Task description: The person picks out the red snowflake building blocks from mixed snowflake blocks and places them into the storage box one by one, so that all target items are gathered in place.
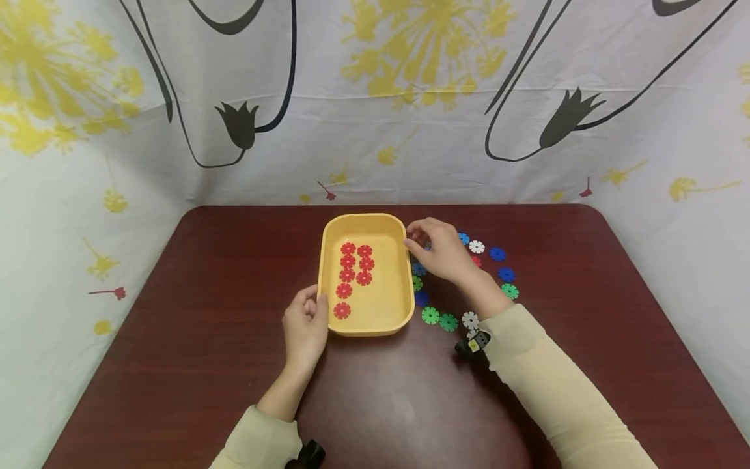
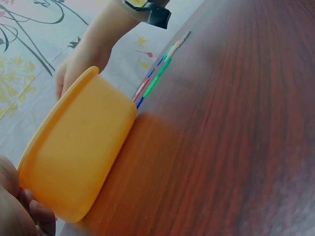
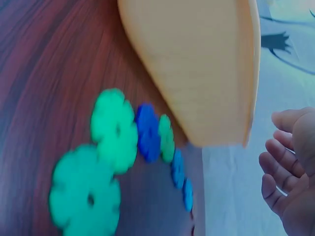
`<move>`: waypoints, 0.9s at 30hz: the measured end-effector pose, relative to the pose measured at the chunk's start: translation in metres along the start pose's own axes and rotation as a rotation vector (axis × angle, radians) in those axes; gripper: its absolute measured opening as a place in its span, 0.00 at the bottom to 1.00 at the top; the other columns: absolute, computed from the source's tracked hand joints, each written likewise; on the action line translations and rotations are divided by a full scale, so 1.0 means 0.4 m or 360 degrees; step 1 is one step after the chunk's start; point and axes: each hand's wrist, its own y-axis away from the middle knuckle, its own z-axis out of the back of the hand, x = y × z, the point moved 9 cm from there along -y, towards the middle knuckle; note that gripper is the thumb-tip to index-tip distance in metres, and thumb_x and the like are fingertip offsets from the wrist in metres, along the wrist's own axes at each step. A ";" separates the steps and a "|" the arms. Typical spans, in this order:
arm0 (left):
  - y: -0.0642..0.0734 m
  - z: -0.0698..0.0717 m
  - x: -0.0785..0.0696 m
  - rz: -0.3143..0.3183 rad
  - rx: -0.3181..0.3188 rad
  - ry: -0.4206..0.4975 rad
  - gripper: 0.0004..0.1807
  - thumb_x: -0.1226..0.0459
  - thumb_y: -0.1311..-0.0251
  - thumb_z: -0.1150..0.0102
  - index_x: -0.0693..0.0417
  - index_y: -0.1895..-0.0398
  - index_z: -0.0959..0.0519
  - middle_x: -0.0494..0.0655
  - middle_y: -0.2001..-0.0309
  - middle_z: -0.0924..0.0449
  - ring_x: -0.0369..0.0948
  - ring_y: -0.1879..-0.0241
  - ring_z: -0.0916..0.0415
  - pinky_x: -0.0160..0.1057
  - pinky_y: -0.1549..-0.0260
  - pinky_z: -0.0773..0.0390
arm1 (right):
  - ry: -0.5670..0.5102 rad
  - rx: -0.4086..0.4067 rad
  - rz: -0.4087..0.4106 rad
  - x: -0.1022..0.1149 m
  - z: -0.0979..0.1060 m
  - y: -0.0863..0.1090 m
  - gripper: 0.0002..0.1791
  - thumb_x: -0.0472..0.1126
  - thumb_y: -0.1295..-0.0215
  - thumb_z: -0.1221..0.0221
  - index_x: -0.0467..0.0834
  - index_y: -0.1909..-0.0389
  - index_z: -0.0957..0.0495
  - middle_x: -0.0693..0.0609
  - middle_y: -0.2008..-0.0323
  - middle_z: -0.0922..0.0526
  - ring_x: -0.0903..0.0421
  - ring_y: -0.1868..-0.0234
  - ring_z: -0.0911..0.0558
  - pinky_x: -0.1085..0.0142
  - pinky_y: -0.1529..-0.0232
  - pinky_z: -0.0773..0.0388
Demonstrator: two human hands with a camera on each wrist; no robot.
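A yellow plastic tray with rounded corners stands on the table, several red notched plastic discs lying flat inside it in two columns. My left hand grips the tray's left side, thumb at the rim and fingers curled against the outer wall. By the tray's upper right rim is my right hand, with its fingers loosely bent. In the right wrist view that hand shows a gap between its fingers and the tray wall, and nothing lies in its palm.
Right of the tray, more notched discs lie in a rough ring on the dark red table: green, blue and white among them. My right forearm crosses over part of the ring. A patterned cloth hangs behind the table.
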 end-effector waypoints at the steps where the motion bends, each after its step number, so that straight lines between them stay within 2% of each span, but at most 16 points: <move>1: 0.000 0.001 0.001 0.0007 0.0003 0.0003 0.15 0.67 0.31 0.42 0.66 0.46 0.20 0.42 0.85 0.38 0.33 0.86 0.42 0.31 0.85 0.42 | 0.0010 -0.0005 -0.0012 -0.012 0.005 0.004 0.14 0.40 0.31 0.36 0.35 0.51 0.19 0.45 0.63 0.19 0.50 0.63 0.19 0.54 0.61 0.20; 11: -0.001 0.002 0.004 0.0008 0.0002 -0.0011 0.14 0.67 0.31 0.42 0.66 0.46 0.19 0.41 0.85 0.38 0.32 0.86 0.42 0.30 0.85 0.42 | 0.0091 -0.0051 -0.0156 -0.113 0.065 0.052 0.13 0.40 0.29 0.37 0.35 0.51 0.20 0.43 0.61 0.18 0.47 0.61 0.19 0.52 0.62 0.21; 15: 0.000 0.000 0.002 0.0001 0.0001 -0.0007 0.14 0.67 0.31 0.42 0.66 0.46 0.19 0.42 0.85 0.38 0.31 0.86 0.42 0.31 0.85 0.42 | 0.0129 -0.0026 -0.0281 -0.161 0.078 0.070 0.13 0.39 0.27 0.40 0.35 0.50 0.20 0.42 0.59 0.18 0.47 0.64 0.21 0.53 0.64 0.24; 20: 0.001 0.000 0.001 0.0005 -0.0001 -0.0016 0.14 0.67 0.31 0.42 0.66 0.46 0.20 0.42 0.85 0.38 0.32 0.86 0.42 0.31 0.85 0.42 | 0.0217 0.0104 -0.0436 -0.214 0.075 0.092 0.14 0.39 0.26 0.42 0.34 0.47 0.20 0.39 0.56 0.19 0.45 0.62 0.21 0.49 0.60 0.24; 24: 0.000 0.001 0.004 0.0012 -0.0011 -0.0017 0.15 0.66 0.31 0.41 0.66 0.46 0.20 0.42 0.85 0.38 0.35 0.86 0.42 0.31 0.85 0.42 | 0.0282 0.0274 -0.0476 -0.234 0.059 0.104 0.13 0.38 0.28 0.41 0.34 0.49 0.19 0.39 0.58 0.18 0.43 0.57 0.20 0.47 0.56 0.23; 27: -0.002 0.000 0.004 0.0010 -0.0007 -0.0019 0.15 0.66 0.31 0.42 0.65 0.46 0.20 0.42 0.85 0.38 0.35 0.85 0.42 0.31 0.85 0.42 | 0.0328 0.0358 -0.0495 -0.244 0.051 0.114 0.12 0.38 0.29 0.39 0.34 0.52 0.17 0.39 0.60 0.17 0.44 0.60 0.19 0.48 0.57 0.22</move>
